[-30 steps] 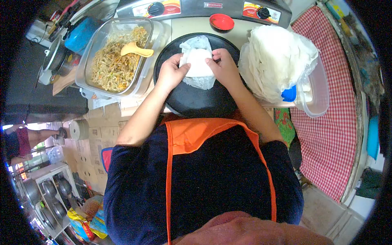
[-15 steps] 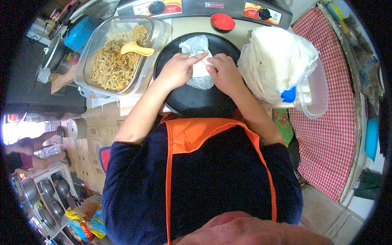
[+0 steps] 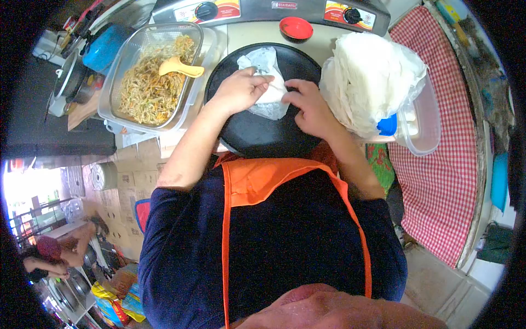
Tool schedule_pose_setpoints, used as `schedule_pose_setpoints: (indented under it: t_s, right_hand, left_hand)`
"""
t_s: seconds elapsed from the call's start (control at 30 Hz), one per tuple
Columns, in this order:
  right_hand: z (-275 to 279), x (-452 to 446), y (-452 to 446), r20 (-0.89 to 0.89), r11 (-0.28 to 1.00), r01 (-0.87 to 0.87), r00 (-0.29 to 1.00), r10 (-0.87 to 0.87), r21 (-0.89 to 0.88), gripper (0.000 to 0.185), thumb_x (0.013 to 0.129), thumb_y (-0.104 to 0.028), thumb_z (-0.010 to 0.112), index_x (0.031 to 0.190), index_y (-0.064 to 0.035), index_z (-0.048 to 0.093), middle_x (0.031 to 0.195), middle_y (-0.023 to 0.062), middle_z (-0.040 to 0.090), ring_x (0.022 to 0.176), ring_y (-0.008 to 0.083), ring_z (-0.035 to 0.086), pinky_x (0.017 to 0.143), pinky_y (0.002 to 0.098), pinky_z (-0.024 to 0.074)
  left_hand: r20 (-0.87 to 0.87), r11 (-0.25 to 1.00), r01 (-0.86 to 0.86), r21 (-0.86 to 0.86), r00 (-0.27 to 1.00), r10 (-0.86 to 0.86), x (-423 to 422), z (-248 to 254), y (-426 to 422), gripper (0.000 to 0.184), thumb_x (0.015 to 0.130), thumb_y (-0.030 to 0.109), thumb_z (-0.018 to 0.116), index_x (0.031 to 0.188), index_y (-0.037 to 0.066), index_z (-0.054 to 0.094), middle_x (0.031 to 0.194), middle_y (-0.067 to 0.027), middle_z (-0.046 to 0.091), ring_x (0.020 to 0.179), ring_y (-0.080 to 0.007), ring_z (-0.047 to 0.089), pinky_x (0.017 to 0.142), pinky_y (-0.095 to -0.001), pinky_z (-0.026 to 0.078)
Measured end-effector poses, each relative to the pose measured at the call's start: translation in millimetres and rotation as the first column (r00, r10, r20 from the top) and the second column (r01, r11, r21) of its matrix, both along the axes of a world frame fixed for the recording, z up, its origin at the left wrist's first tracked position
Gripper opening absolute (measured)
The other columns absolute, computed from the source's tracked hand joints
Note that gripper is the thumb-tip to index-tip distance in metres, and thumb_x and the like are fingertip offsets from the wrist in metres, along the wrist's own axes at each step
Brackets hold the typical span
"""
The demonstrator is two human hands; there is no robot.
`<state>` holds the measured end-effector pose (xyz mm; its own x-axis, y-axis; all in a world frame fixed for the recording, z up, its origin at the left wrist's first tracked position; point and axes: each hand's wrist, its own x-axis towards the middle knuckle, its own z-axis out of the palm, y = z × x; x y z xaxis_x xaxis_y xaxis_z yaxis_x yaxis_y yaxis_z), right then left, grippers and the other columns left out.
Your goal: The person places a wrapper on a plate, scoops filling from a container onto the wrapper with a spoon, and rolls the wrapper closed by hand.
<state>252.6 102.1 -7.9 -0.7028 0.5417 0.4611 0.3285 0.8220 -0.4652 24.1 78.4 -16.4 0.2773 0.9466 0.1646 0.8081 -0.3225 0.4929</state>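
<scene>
A thin, whitish, translucent spring roll wrapper (image 3: 267, 104) lies folded lengthwise on a round black tray (image 3: 257, 137). My left hand (image 3: 241, 92) rests over its left side, thumb and fingers closed on the folded middle. At the wrapper's right edge is my right hand (image 3: 311, 109), its fingers bent and apart, with nothing visible between them; whether the fingertips touch the wrapper I cannot tell. Any filling inside the fold is hidden.
Left stands a basket (image 3: 116, 82) of noodles (image 3: 145, 90) with a yellow spoon (image 3: 181, 67). A stack of wrappers (image 3: 372, 82) in plastic sits right, by a clear tub (image 3: 430, 129). Behind are a red bowl (image 3: 296, 28) and a stove (image 3: 252, 13). Another person (image 3: 66, 252) is at far left.
My right hand has drawn back slightly to the right from the wrapper's middle. My left fingers have curled in on the fold. The person at far left has changed position.
</scene>
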Motion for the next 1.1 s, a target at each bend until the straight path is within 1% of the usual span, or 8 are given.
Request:
schedule_pose_setpoints:
  t_s: [0.2, 0.27, 0.43, 0.5, 0.7, 0.8, 0.87, 1.1]
  right_hand:
    - [-17, -10, 9, -0.060, 0.983, -0.071, 0.995, 0.082, 0.169, 0.015, 0.074, -0.005, 0.065, 0.089, -0.0059, 0.059, 0.114, 0.0115, 0.056, 0.099, 0.0332, 0.052, 0.086, 0.0399, 0.0426]
    - [-21, -20, 14, -0.237, 0.990, -0.029, 0.971, -0.004, -0.137, 0.012, 0.080, -0.011, 0.064, 0.088, -0.0049, 0.058, 0.105, 0.0112, 0.059, 0.093, 0.0317, 0.055, 0.079, 0.0377, 0.0445]
    - [-23, -38, 18, -0.172, 0.988, 0.113, 0.977, -0.130, -0.105, 0.010, 0.083, -0.012, 0.061, 0.085, -0.0039, 0.056, 0.088, 0.0149, 0.060, 0.085, 0.0321, 0.058, 0.075, 0.0389, 0.0452]
    - [-21, -43, 18, -0.134, 0.980, 0.183, 0.972, -0.192, -0.081, 0.011, 0.083, -0.013, 0.060, 0.084, -0.0033, 0.056, 0.084, 0.0161, 0.060, 0.083, 0.0328, 0.059, 0.074, 0.0402, 0.0452]
    - [-14, -48, 20, -0.092, 0.892, 0.288, 0.936, -0.339, -0.349, 0.014, 0.079, -0.014, 0.059, 0.081, -0.0014, 0.053, 0.078, 0.0195, 0.058, 0.076, 0.0393, 0.058, 0.071, 0.0459, 0.0458]
    - [-13, -48, 18, -0.157, 0.852, 0.289, 0.908, -0.388, -0.436, 0.018, 0.080, -0.018, 0.061, 0.084, -0.0009, 0.054, 0.081, 0.0205, 0.058, 0.077, 0.0392, 0.058, 0.071, 0.0456, 0.0460]
    - [-28, -46, 23, -0.348, 0.880, 0.403, 0.810, -0.471, -0.252, 0.022, 0.083, -0.022, 0.061, 0.086, -0.0010, 0.055, 0.084, 0.0209, 0.058, 0.078, 0.0394, 0.057, 0.072, 0.0466, 0.0459]
    - [-25, -57, 29, -0.015, 0.892, 0.417, 0.905, -0.426, -0.176, 0.030, 0.090, -0.032, 0.051, 0.081, -0.0030, 0.055, 0.086, 0.0210, 0.059, 0.079, 0.0407, 0.057, 0.071, 0.0520, 0.0441]
  left_hand:
    - [0.008, 1.000, -0.007, -0.001, 1.000, 0.007, 0, 0, -1, 0.029, 0.091, 0.026, 0.053, 0.117, 0.019, 0.064, 0.088, -0.0163, 0.052, 0.089, -0.0334, 0.055, 0.081, -0.0394, 0.045]
    - [0.023, 0.999, -0.024, 0.024, 0.999, 0.024, -2, -3, -2, 0.029, 0.089, 0.027, 0.053, 0.115, 0.021, 0.065, 0.092, -0.0166, 0.053, 0.091, -0.0338, 0.056, 0.082, -0.0393, 0.046]
    - [0.076, 0.996, -0.056, 0.069, 0.996, 0.051, -2, -5, -5, 0.032, 0.088, 0.030, 0.054, 0.115, 0.016, 0.064, 0.100, -0.0176, 0.053, 0.095, -0.0354, 0.055, 0.086, -0.0381, 0.045]
    - [0.324, 0.993, -0.004, 0.120, 0.946, -0.035, -6, -6, -3, 0.037, 0.086, 0.031, 0.059, 0.114, 0.008, 0.063, 0.103, -0.0180, 0.055, 0.101, -0.0361, 0.054, 0.090, -0.0387, 0.042]
    - [0.273, 0.976, 0.112, 0.184, 0.949, -0.160, -13, 1, -17, 0.030, 0.085, 0.024, 0.063, 0.106, 0.003, 0.063, 0.110, -0.0170, 0.060, 0.106, -0.0346, 0.053, 0.094, -0.0399, 0.039]
    - [0.277, 0.983, 0.036, 0.178, 0.957, -0.086, -11, -9, -16, 0.025, 0.088, 0.023, 0.060, 0.100, 0.002, 0.063, 0.105, -0.0157, 0.062, 0.103, -0.0334, 0.053, 0.093, -0.0403, 0.039]
    - [0.236, 0.980, 0.003, 0.198, 0.970, -0.051, -11, -13, -14, 0.024, 0.088, 0.024, 0.060, 0.097, 0.001, 0.063, 0.101, -0.0156, 0.063, 0.102, -0.0328, 0.053, 0.092, -0.0406, 0.040]
    - [0.318, 0.998, -0.050, 0.037, 0.947, 0.036, -8, -10, -8, 0.022, 0.091, 0.019, 0.052, 0.096, 0.002, 0.063, 0.092, -0.0165, 0.062, 0.096, -0.0329, 0.054, 0.088, -0.0394, 0.041]
